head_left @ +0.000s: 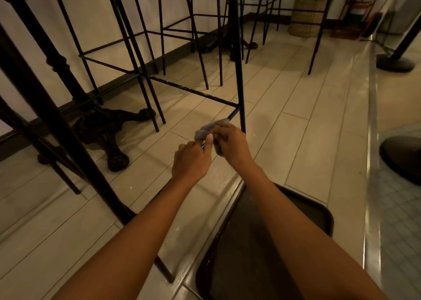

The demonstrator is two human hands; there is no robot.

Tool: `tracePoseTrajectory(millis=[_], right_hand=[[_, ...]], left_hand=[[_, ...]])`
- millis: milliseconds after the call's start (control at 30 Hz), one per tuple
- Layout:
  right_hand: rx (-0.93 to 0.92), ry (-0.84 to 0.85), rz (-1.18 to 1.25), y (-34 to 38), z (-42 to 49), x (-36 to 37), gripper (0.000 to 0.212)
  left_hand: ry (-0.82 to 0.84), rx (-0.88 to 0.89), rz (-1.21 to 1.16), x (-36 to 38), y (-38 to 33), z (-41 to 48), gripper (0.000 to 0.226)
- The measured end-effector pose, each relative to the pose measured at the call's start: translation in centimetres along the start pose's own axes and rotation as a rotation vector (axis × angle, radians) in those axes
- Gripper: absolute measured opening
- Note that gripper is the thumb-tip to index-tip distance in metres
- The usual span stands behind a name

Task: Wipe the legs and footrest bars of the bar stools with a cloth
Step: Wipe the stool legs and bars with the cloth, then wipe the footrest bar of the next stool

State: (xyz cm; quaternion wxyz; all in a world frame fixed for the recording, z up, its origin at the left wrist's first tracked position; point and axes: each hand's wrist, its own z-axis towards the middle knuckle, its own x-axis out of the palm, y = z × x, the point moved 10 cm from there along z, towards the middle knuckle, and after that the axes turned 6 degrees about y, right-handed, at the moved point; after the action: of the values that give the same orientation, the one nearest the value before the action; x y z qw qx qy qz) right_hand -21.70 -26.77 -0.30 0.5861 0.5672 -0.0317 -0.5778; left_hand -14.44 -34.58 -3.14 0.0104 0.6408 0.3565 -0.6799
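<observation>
**Head view.** Fingers of the right hand (232, 144) curl over the top of the cloth (205, 131), pressed together. The left hand (191, 160) has its fingers curled under and its thumb (209, 140) raised against the cloth's near edge, pinching it.

The cloth, a bunched grey wad, sits between both hands at the near end of a footrest bar (233, 115), just beside the stool leg (239, 71). It probably wraps round the bar, though the hands hide this. The bar's long axis runs level with the floor, from the leg corner toward the viewer, down and left in frame. A second bar (193, 92) leaves the same corner toward the left.

**Risks.**
- A wad pressed from above only would miss the bar's underside.
- A hard pull along the axis could drag the stool across the tiles (296, 140).
- The cloth may snag at the corner joint.
</observation>
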Motion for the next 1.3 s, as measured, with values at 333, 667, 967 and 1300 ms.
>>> tracePoseTrajectory(millis=[333, 667, 967, 1300], right_hand=[[-0.005, -0.009, 0.197, 5.6, -2.2, -6.2, 0.031], [0.531, 0.192, 0.641, 4.2, -0.8, -14.6, 0.05], [0.799, 0.294, 0.983, 6.2, 1.7, -18.3, 0.043], [0.744, 0.209, 0.964, 5.9, 9.4, -23.1, 0.024]], left_hand=[[0.016, -0.172, -1.212, -2.5, -3.6, -2.4, 0.036], [0.067, -0.235, -1.467, -8.6, -12.6, -2.3, 0.036], [0.113, -0.276, -1.503, -12.8, -17.6, -2.4, 0.017], [0.05, -0.4, -1.325, -16.7, -18.6, 2.3, 0.012]])
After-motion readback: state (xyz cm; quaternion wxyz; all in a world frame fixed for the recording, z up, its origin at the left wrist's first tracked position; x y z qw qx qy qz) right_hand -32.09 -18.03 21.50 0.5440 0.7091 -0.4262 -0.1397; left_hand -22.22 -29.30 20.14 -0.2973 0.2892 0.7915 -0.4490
